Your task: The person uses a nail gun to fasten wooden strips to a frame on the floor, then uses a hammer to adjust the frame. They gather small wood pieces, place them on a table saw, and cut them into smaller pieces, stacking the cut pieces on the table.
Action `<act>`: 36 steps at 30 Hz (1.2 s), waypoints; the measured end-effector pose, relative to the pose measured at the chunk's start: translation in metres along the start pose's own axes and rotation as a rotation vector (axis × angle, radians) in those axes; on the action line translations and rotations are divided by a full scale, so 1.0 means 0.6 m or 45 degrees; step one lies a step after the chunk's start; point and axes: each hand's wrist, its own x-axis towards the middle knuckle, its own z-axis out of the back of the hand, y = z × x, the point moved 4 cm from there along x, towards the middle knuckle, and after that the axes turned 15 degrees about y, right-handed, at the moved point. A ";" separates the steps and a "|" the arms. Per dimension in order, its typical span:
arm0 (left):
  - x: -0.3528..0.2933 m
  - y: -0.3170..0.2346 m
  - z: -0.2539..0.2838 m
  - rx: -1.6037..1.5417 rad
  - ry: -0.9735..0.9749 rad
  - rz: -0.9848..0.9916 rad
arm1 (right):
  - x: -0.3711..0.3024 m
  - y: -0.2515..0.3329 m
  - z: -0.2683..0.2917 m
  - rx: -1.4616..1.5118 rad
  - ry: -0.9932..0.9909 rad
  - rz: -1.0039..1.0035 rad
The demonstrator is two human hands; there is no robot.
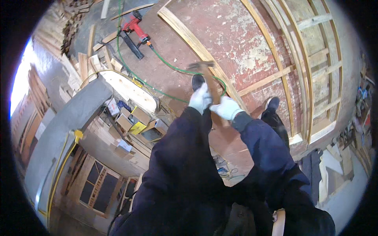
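Note:
A hammer (212, 83), smeared by motion, points away from me, its dark head over the edge of a long timber. Its wooden handle runs back to my right hand (226, 108), which is gloved in white and closed round it. Just to the left, my left hand (201, 97), also in a white glove, is held low in front of my dark shoe (197, 81). Its fingers look drawn together; whatever they hold, if anything, is hidden. The two hands are close to each other, above the reddish floor.
Wooden frames (301, 67) with crosspieces lie at the right, beside a long timber (197, 47). A red nail gun (134, 29) with a green air hose (165, 63) rests at the upper left. Small cardboard boxes (141, 116) and a grey bench (75, 108) stand left.

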 end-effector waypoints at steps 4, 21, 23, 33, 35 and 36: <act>0.042 -0.063 0.119 -0.035 0.025 -0.116 | 0.052 0.015 -0.067 0.666 0.359 0.260; -0.049 0.084 0.765 2.272 -0.923 0.540 | 0.394 -0.699 -0.122 0.205 -0.306 -0.424; -0.051 0.117 0.725 2.206 -0.734 0.411 | 0.395 -0.708 -0.143 0.215 -0.320 -0.405; -0.090 0.089 0.110 1.724 -0.113 -0.239 | -0.048 -0.579 -0.160 0.110 -0.521 -0.238; -0.182 0.085 -0.117 2.269 0.032 -0.623 | -0.257 -0.522 -0.145 -0.082 -0.985 0.083; -0.237 0.088 -0.221 2.315 0.142 -0.752 | -0.352 -0.512 -0.129 0.001 -1.040 0.014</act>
